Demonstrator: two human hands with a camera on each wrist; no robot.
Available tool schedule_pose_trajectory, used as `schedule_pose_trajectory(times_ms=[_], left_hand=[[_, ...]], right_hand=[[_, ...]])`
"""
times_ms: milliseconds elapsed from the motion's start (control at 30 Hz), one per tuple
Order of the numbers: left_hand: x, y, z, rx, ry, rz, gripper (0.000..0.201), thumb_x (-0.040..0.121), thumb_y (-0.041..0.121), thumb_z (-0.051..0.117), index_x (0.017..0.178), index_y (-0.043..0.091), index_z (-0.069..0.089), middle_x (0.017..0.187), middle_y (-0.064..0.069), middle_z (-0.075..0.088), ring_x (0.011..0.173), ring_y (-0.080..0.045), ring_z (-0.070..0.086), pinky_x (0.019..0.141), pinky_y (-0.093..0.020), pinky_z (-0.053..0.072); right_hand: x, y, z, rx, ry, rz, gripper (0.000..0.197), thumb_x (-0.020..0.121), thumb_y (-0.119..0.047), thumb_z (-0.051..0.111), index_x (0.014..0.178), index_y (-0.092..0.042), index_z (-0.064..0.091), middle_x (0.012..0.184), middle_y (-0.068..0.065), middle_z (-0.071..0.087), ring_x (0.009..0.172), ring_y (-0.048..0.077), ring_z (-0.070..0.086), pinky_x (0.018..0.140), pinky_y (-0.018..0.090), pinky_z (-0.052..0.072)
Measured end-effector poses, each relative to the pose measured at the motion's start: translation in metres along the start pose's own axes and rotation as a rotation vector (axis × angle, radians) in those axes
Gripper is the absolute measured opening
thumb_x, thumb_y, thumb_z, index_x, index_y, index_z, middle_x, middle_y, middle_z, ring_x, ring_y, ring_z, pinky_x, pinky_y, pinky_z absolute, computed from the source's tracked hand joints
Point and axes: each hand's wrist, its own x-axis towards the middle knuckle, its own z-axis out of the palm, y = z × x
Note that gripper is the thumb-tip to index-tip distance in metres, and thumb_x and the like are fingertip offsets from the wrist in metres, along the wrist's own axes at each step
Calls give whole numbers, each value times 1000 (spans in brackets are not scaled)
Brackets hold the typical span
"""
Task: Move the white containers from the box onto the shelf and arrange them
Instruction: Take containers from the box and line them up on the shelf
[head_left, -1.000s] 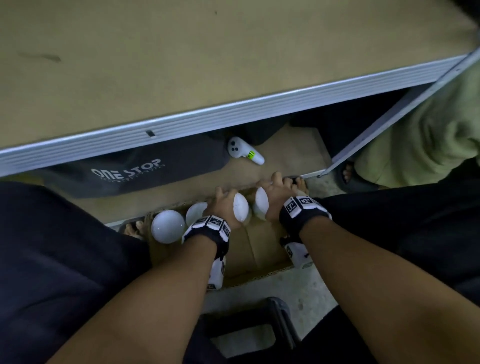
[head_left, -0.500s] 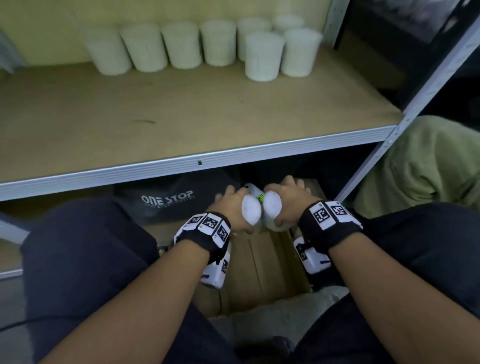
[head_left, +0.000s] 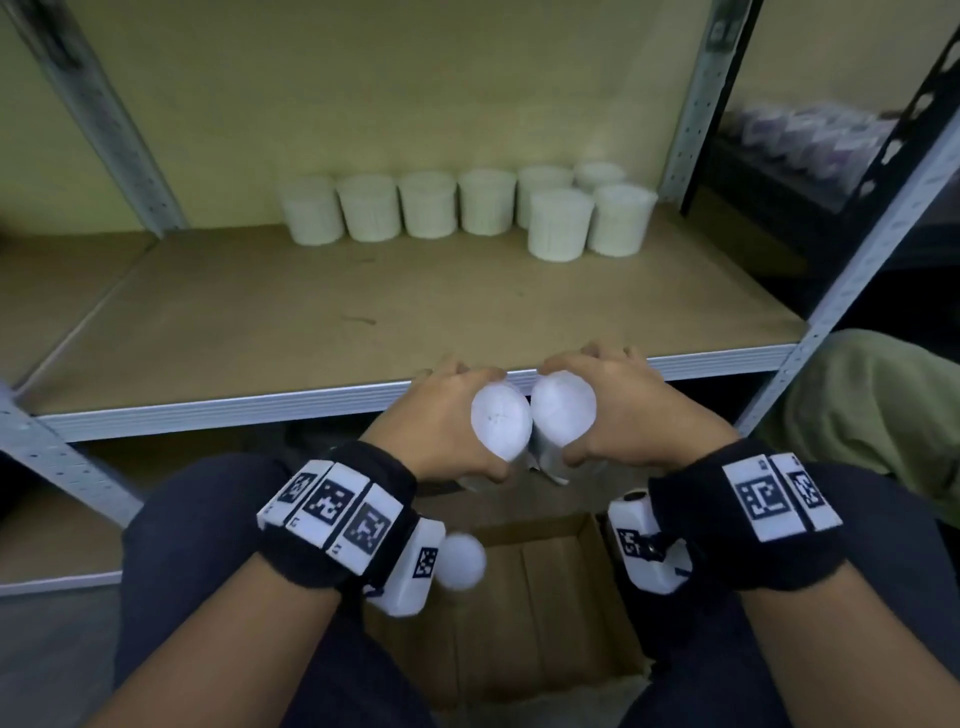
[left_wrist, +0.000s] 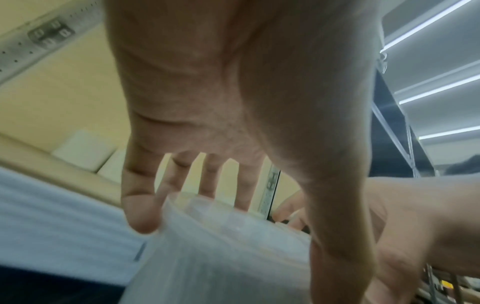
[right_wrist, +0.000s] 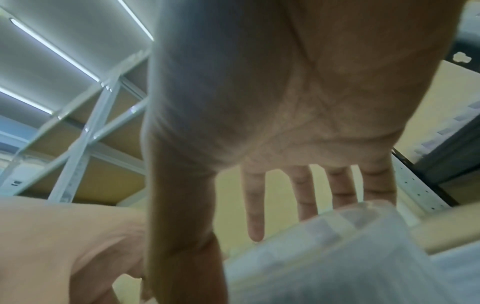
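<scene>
My left hand (head_left: 441, 421) grips a white container (head_left: 500, 423) from above, and my right hand (head_left: 623, 410) grips a second white container (head_left: 563, 408). The two containers touch side by side just in front of the shelf edge (head_left: 311, 402). In the left wrist view the fingers (left_wrist: 140, 211) wrap the container (left_wrist: 221, 246). The right wrist view shows my fingers (right_wrist: 255, 205) curled round the other container (right_wrist: 350, 246). Several white containers (head_left: 560, 224) stand in a row at the back of the shelf board (head_left: 363, 312). One more container (head_left: 460, 561) lies in the cardboard box (head_left: 545, 597) below.
Grey metal uprights (head_left: 696, 93) frame the shelf, with one slanted post (head_left: 857, 249) at the right front. A green cloth (head_left: 872, 415) lies to the right. My dark-clad knees (head_left: 208, 519) flank the box. A lower shelf sits underneath.
Both hands have lifted their containers out of the box up to the level of the shelf edge. My head has tilted up, so the back row of containers shows.
</scene>
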Motion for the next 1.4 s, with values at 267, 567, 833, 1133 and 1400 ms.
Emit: schedule_pose_trajectory(times_ms=[267,567,833,1133,1400], left_hand=[[1,1,-58,-28,215,-33,89,51,52,81,132,41,46,130,5,51,121,-22,47,96,-34,44],[28,-20,-70,-102,319,-155,76,57,48,82,126,31,56,133,3,51,127,-21,44,99,-35,41],[38,-33,-55,-136,347,-157,58,73,46,73,124,28,54,134,8,47,124,-23,40,96,-29,33],[21,-22,-68,39,384,-78,51,81,48,64,127,29,53,134,6,40,127,-17,28,108,-38,33],[14,-18,-68,67,335,-15,25,91,16,55,114,17,64,119,0,56,116,-15,49,88,-18,32]], right_hand=[[18,-21,-38,165,198,-75,73,57,-35,81,124,-42,53,130,-5,45,124,26,36,109,44,33],[72,-37,-27,226,298,-91,60,62,-34,81,119,-34,64,135,3,49,128,27,41,107,38,37],[96,-32,-5,247,278,-87,55,79,-35,69,133,-27,56,152,1,37,141,27,25,117,36,23],[76,-33,-12,227,454,-153,50,82,-43,64,128,-25,58,136,2,46,130,23,32,113,40,30],[69,-32,-22,32,303,-189,30,84,-15,57,113,-20,65,122,-1,58,121,19,43,103,29,35]])
